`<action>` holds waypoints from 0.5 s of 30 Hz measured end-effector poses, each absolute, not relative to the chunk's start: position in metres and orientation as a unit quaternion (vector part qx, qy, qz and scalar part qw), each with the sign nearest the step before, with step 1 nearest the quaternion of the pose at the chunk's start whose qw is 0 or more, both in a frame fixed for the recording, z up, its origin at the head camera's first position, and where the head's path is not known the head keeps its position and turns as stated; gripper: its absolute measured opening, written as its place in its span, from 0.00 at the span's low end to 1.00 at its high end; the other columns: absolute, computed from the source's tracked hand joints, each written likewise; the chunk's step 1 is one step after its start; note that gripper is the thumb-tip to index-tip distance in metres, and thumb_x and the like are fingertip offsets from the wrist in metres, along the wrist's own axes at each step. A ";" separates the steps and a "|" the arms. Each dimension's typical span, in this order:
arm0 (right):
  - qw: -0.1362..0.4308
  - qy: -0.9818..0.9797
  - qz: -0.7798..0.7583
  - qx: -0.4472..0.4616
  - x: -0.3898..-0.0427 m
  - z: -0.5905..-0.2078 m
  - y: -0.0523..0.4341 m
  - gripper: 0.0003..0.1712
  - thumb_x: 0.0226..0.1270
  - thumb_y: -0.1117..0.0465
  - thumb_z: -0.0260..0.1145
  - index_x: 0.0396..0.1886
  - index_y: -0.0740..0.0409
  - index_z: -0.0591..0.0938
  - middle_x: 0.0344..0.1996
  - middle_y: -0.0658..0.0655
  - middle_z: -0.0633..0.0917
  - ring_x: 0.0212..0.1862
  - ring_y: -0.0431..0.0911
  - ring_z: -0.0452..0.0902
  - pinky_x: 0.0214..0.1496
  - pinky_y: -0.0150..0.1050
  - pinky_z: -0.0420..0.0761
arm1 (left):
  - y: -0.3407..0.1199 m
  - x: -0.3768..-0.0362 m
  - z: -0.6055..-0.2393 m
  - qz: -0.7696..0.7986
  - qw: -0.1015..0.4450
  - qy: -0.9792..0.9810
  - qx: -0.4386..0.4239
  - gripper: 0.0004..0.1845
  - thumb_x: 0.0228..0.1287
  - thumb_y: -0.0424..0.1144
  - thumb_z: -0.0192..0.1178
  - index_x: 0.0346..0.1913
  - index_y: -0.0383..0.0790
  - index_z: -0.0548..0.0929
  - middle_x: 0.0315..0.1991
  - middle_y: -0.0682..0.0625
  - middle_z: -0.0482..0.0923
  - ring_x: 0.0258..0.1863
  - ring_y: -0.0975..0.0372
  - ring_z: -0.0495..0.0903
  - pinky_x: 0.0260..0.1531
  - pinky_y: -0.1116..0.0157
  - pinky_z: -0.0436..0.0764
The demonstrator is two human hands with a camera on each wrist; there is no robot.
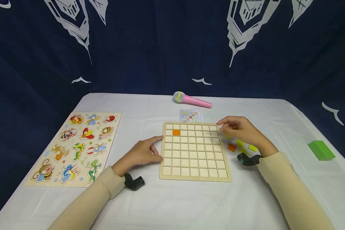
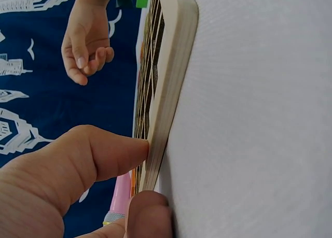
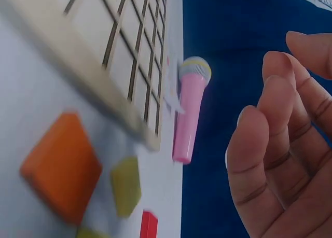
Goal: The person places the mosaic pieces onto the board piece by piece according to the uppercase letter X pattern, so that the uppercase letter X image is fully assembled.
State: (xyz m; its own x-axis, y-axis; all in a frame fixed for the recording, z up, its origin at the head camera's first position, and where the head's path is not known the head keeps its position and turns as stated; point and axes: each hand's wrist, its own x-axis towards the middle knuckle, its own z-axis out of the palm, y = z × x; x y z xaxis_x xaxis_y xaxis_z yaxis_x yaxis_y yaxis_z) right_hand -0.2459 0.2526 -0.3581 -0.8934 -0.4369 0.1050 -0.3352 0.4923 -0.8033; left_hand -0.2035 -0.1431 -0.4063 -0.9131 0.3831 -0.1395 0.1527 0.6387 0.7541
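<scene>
A wooden grid board (image 1: 194,151) lies in the middle of the white table, with one orange tile (image 1: 176,132) set in its second row near the left. My left hand (image 1: 156,147) rests on the table and touches the board's left edge (image 2: 174,77) with thumb and forefinger. My right hand (image 1: 222,126) hovers over the board's far right corner with its fingers loosely curled, and I see nothing in it. Loose tiles lie just right of the board: an orange one (image 1: 231,147) (image 3: 61,165), yellow-green ones (image 1: 253,148) (image 3: 125,185) and a red one (image 3: 148,225).
A pink toy microphone (image 1: 194,100) and a small pattern card (image 1: 191,115) lie behind the board. An insect peg puzzle (image 1: 76,147) lies at the left and a green block (image 1: 321,150) at the far right. A dark blue curtain hangs behind the table.
</scene>
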 end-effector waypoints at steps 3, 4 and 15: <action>0.059 0.872 -0.441 -0.205 -0.246 -0.360 0.264 0.16 0.78 0.66 0.67 0.60 0.71 0.85 0.41 0.58 0.87 0.37 0.46 0.84 0.39 0.37 0.85 | -0.142 -0.203 -0.406 0.397 0.145 0.894 0.151 0.47 0.55 0.34 0.76 0.81 0.33 0.70 0.31 0.51 0.83 0.18 0.62 0.81 0.25 0.66 0.74; 0.059 0.874 -0.439 -0.200 -0.246 -0.361 0.268 0.16 0.78 0.66 0.67 0.60 0.71 0.85 0.41 0.59 0.87 0.36 0.47 0.84 0.38 0.38 0.85 | -0.142 -0.203 -0.406 0.397 0.145 0.894 0.151 0.47 0.55 0.34 0.76 0.80 0.33 0.70 0.31 0.51 0.83 0.18 0.62 0.81 0.25 0.66 0.74; 0.095 0.883 -0.431 -0.158 -0.256 -0.377 0.294 0.16 0.78 0.66 0.68 0.59 0.72 0.84 0.42 0.61 0.84 0.30 0.45 0.77 0.36 0.35 0.83 | -0.143 -0.204 -0.409 0.388 0.144 0.897 0.152 0.47 0.56 0.34 0.76 0.81 0.34 0.70 0.31 0.52 0.83 0.19 0.63 0.80 0.25 0.66 0.75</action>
